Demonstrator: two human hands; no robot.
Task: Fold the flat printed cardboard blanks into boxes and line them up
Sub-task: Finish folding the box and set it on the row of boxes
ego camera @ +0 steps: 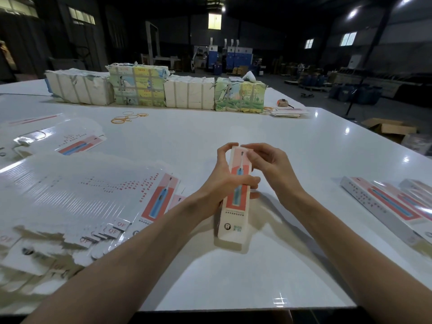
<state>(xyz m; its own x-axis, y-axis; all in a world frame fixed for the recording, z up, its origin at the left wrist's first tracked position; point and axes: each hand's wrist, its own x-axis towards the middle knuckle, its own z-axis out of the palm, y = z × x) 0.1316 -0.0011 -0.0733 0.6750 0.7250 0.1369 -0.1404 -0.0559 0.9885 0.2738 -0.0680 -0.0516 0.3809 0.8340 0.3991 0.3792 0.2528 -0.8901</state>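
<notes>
A long white box [233, 216] printed with a pink panel and a blue toothbrush stands tilted above the white table [233, 127], its near end low over the surface. My left hand [224, 176] grips the box around its middle, thumb across the printed face. My right hand [266, 164] pinches the flap at the box's far end. A fanned pile of flat printed blanks [88, 190] lies at the left. Folded boxes [392, 206] lie side by side at the right edge.
Several paper-wrapped bundles [154, 90] form a row across the far side of the table. Loose rubber bands [128, 118] lie in front of them. A small stack of blanks [287, 112] and a tape measure [284, 102] sit far right. Open cardboard cartons [388, 128] stand on the floor.
</notes>
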